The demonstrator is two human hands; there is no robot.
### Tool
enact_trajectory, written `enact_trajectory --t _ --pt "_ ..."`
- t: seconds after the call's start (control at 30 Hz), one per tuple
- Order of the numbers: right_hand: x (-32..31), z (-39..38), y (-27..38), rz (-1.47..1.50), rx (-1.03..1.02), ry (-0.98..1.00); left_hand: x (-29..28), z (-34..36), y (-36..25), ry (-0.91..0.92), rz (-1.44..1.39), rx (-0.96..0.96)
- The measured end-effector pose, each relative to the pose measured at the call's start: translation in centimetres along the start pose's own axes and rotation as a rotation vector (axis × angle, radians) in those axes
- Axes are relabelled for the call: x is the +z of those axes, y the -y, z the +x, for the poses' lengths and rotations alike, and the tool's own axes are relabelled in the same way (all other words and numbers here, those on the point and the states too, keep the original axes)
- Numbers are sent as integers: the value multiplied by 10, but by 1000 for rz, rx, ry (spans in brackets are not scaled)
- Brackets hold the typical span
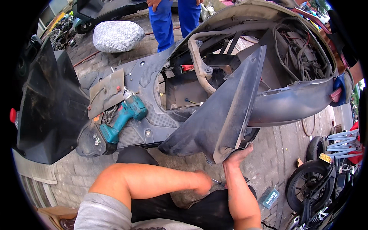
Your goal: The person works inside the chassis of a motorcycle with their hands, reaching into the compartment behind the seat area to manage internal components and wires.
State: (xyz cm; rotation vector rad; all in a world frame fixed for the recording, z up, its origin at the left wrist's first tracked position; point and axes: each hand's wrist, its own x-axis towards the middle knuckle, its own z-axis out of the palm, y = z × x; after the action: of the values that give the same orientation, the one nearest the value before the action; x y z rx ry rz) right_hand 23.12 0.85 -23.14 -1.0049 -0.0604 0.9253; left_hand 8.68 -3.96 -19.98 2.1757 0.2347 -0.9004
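Observation:
My right hand (237, 153) grips the lower edge of a large triangular dark plastic panel (214, 119), held tilted in front of the scooter's open body (291, 103). My left hand (201, 180), somewhat blurred and low between my legs, is closed round what looks like a thin metal tool (217, 182). On the scooter's footboard (149, 82) lie a teal cordless impact driver (120, 122) and a flat metal plate (105, 96) with short cables. The panel hides part of the frame and wiring.
A black front fairing (50, 115) stands at left. Behind are a patterned seat (115, 36) and a person in blue trousers (161, 23). At right are a black wheel (306, 186) with other vehicle parts and a small teal box (268, 197) on the paving (260, 168).

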Motion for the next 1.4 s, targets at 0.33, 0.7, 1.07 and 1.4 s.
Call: enact_trajectory --t 0.33,0.7,1.07,1.4 --pt "-1 -2 2 -14 53 13 -4 3 -1 118 -2 -14" --pt "-5 -1 0 -4 64 -34 -1 2 -1 37 -11 -16" --pt "-7 -2 -2 40 77 -36 -4 1 -1 10 -24 -10" --pt "-9 -1 -2 -2 38 -25 -1 1 0 -14 -65 17"
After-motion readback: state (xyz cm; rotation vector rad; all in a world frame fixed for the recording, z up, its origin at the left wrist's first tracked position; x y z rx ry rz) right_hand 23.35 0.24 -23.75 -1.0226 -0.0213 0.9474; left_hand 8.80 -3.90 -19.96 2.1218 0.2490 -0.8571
